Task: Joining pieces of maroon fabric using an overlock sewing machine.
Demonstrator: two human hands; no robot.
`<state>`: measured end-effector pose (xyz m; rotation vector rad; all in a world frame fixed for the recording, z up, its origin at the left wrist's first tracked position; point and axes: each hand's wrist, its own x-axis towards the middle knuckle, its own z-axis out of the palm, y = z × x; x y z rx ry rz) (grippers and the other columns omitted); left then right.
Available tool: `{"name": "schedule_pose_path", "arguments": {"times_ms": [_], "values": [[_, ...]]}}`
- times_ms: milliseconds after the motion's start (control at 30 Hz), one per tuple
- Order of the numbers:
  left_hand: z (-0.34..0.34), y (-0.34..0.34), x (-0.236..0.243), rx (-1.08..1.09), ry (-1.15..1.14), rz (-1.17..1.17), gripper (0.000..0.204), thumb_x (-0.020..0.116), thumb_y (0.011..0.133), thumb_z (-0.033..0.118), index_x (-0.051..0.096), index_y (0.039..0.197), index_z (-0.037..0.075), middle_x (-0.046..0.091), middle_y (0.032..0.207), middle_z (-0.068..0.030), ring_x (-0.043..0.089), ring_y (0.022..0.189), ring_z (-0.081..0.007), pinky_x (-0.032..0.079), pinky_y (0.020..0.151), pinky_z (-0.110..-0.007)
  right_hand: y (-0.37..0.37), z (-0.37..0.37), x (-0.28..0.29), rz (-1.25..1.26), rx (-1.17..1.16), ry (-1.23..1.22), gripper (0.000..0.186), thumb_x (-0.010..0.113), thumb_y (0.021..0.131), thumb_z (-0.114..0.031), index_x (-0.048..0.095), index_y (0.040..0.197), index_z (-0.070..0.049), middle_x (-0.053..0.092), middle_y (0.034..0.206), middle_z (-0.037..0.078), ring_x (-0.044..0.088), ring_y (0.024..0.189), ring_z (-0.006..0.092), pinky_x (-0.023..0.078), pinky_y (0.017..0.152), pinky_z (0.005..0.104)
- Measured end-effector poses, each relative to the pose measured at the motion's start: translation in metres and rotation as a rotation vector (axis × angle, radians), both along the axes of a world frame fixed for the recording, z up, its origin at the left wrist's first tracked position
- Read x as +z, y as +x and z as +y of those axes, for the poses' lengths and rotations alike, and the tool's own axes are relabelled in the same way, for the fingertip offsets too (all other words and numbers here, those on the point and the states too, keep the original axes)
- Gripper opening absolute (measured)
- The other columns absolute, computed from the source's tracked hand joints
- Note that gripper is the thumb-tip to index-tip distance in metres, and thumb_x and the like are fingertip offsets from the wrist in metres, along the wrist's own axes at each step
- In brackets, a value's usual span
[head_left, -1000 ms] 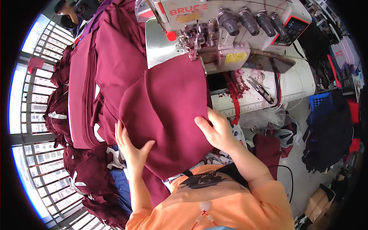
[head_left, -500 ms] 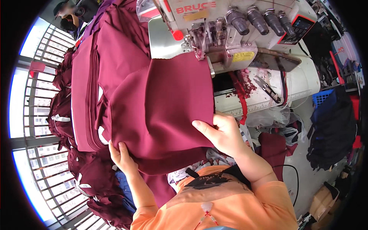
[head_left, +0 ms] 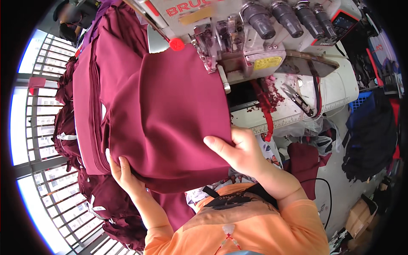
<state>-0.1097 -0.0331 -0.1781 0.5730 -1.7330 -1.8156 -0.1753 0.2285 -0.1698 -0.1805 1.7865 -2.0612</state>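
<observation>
My right hand [head_left: 240, 151] grips the right edge of a maroon fabric panel [head_left: 174, 106], thumb on top and fingers underneath. At the panel's lower-left corner my left hand [head_left: 126, 174] has its fingertips closed on the cloth. The panel's far edge lies at the presser foot area of a white sewing machine [head_left: 259, 59], partly hidden by its parts. Along the panel's left side is a thick stack of layered maroon cloth [head_left: 85, 110]. Thread snips [head_left: 297, 100] and red trim [head_left: 267, 121] lie on the worktable to the right, below a phone [head_left: 308, 66].
Bundled maroon garments [head_left: 68, 123] line a barred window on the left. Someone [head_left: 70, 19] is at the upper left. To the right are dark cloth [head_left: 365, 140], a blue basket [head_left: 359, 100], a cardboard box [head_left: 357, 219] and a black cable on the floor.
My left hand has moved left and down, taking the panel's near corner with it. The panel is spread wider. My right hand has shifted slightly left and downward since a second ago.
</observation>
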Motion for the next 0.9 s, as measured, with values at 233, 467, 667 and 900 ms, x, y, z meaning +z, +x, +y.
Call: {"name": "schedule_pose_path", "arguments": {"times_ms": [233,467,667,900], "values": [[0.008,-0.017,0.010,-0.053,0.005,-0.005,0.031,0.048,0.089,0.007,0.044,0.119,-0.004,0.053,0.114,-0.0126,0.053,0.101,-0.0191,0.041,0.091,-0.032,-0.011,-0.008,-0.004,0.530,-0.260,0.106,0.014,0.059,0.084,-0.011,0.060,0.087,0.003,0.058,0.077,0.008,0.054,0.064,0.0142,0.042,0.058,0.0247],[0.009,-0.039,0.033,-0.038,-0.033,-0.024,0.028,0.050,0.089,0.011,0.049,0.113,-0.003,0.057,0.108,-0.0120,0.055,0.097,-0.0185,0.043,0.086,-0.030,-0.002,-0.007,-0.006,0.453,-0.121,0.053,0.015,0.058,0.085,-0.011,0.059,0.091,0.003,0.059,0.081,0.009,0.054,0.066,0.0148,0.043,0.061,0.0255],[0.012,-0.053,0.044,-0.039,-0.040,-0.016,0.027,0.049,0.089,0.011,0.049,0.113,-0.003,0.057,0.108,-0.0122,0.056,0.096,-0.0187,0.045,0.084,-0.029,-0.016,-0.007,-0.002,0.342,-0.148,0.021,0.016,0.055,0.087,-0.012,0.058,0.093,0.003,0.058,0.080,0.006,0.051,0.068,0.0099,0.042,0.062,0.0232],[0.006,-0.079,0.059,-0.053,-0.079,-0.031,0.028,0.050,0.089,0.011,0.049,0.113,-0.003,0.058,0.105,-0.0120,0.057,0.093,-0.0185,0.045,0.084,-0.028,-0.034,-0.008,-0.001,0.333,-0.193,0.050,0.017,0.056,0.087,-0.014,0.059,0.092,0.002,0.057,0.077,0.002,0.048,0.066,0.0047,0.039,0.058,0.0204]]}}
